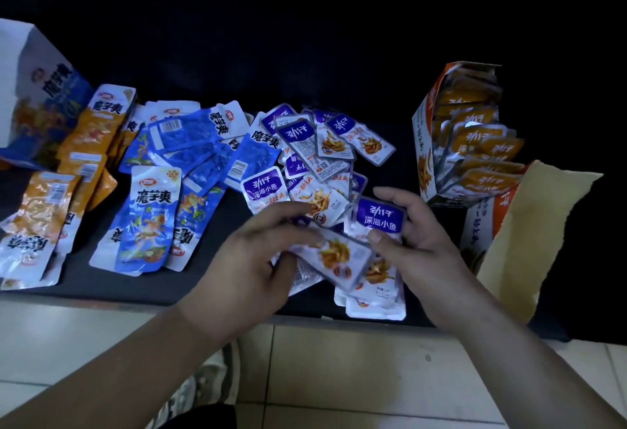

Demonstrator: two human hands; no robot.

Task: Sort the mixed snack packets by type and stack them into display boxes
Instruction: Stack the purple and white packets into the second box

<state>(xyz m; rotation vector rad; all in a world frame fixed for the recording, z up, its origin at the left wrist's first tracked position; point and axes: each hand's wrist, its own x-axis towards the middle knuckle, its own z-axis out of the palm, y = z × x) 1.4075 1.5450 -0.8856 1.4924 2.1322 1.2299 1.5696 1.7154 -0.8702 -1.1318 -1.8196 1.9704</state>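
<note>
Surface: dark tabletop (407,163) carrying packet heaps (190,150); pale floor tiles (339,360) showing below its front edge.
Room: lying dark beyond the far edge.
Left hand (251,259): gripping a purple packet (339,255) near the front edge.
Right hand (417,235): pinching a purple stack (380,221) beside it.

One wide-angle camera, worn on the person's head, looked forward and steeply down from close above the left hand (252,259) and right hand (419,242), with the dark table (210,231) beyond them and tiled floor (339,377) on their near side.
</note>
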